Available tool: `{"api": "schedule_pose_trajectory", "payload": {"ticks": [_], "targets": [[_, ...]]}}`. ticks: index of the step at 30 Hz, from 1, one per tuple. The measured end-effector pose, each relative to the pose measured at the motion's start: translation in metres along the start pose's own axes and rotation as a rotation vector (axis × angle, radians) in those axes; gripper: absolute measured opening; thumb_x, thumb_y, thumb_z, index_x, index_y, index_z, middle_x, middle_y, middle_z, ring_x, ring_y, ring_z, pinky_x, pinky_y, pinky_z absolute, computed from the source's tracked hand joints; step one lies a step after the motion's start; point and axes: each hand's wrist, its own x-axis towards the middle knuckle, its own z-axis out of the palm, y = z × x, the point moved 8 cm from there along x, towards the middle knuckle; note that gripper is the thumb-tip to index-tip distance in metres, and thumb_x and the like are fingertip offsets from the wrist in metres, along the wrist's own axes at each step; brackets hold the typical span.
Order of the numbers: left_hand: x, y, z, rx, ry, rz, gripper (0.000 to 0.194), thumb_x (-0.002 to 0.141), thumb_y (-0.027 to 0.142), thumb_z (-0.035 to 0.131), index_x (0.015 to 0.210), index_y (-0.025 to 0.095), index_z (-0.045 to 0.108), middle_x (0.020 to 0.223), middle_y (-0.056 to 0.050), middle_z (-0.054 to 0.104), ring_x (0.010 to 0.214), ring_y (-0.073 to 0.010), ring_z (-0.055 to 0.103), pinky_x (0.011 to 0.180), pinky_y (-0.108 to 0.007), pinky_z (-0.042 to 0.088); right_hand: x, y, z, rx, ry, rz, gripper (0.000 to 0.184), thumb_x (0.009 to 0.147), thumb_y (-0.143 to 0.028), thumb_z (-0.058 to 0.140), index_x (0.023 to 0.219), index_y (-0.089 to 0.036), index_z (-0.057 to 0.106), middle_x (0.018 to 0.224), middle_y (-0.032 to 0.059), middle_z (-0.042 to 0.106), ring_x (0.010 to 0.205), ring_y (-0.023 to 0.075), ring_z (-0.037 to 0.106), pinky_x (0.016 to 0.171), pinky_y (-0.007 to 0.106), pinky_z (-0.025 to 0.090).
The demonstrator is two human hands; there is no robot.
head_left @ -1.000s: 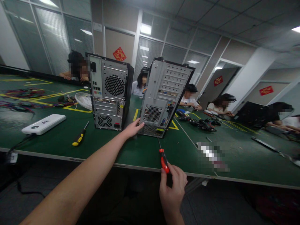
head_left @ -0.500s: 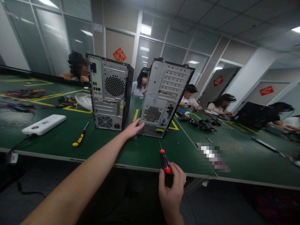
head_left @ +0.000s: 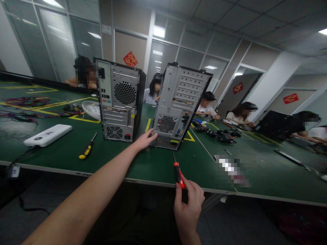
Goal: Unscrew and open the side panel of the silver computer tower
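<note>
A person's right hand (head_left: 189,200) pinches the handle end of a red-and-black screwdriver (head_left: 176,166) between thumb and fingers, the tip at the bottom edge of a grey computer tower (head_left: 176,102). The left hand (head_left: 145,140) is set against that tower's lower left corner, thumb on the rear face; its other fingers are partly hidden, so whether they grip cannot be told. The step in hand looks to be driver work at the tower's foot, which calls for a braced case and a tip kept in line; any screw there is too small to make out. The tower stands on a green bench (head_left: 153,170) beside a second tower (head_left: 117,105), making two. Screwdrivers also number two, counting the yellow-and-black one (head_left: 87,148) lying near. Farther out: one white power bank (head_left: 51,133), three red signs (head_left: 130,59) and at least five co-workers (head_left: 83,76).
</note>
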Motion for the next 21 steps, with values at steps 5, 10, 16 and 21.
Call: {"api": "schedule_pose_trajectory", "payload": {"ticks": [5,10,16,21], "targets": [[-0.001,0.001,0.000,0.004,-0.008,-0.010,0.073,0.094,0.069,0.057,0.155,0.028,0.053,0.147,-0.007,0.067,0.141,-0.0315,0.059,0.123,-0.047,0.041,0.001,-0.003,0.000,0.015,0.007,-0.016,0.027,0.100,-0.022,0.068,0.127,-0.019,0.069,0.110,0.0119,0.067,0.102,0.0261,0.064,0.092,0.044,0.048],[-0.004,0.006,0.001,0.063,-0.011,-0.036,0.076,0.095,0.070,0.054,0.159,0.030,0.048,0.155,-0.006,0.061,0.147,-0.0321,0.054,0.126,-0.046,0.036,0.001,-0.002,0.000,0.015,0.008,-0.006,0.027,0.100,-0.023,0.068,0.127,-0.018,0.069,0.110,0.0121,0.067,0.103,0.0266,0.064,0.093,0.045,0.048],[-0.005,0.005,0.001,0.080,-0.031,-0.058,0.075,0.094,0.072,0.052,0.157,0.031,0.052,0.155,-0.004,0.061,0.146,-0.0333,0.054,0.126,-0.049,0.037,-0.002,0.006,0.003,-0.007,-0.010,0.044,0.036,0.101,-0.035,0.067,0.131,-0.015,0.062,0.113,0.0154,0.069,0.108,0.0301,0.063,0.096,0.048,0.047],[-0.002,0.002,0.001,0.027,-0.022,-0.032,0.073,0.093,0.070,0.056,0.156,0.032,0.053,0.153,-0.004,0.063,0.146,-0.0308,0.054,0.127,-0.050,0.037,-0.004,0.013,0.006,-0.033,-0.031,0.082,0.037,0.102,-0.041,0.065,0.128,-0.015,0.063,0.111,0.0156,0.071,0.108,0.0313,0.064,0.095,0.048,0.045]]}}
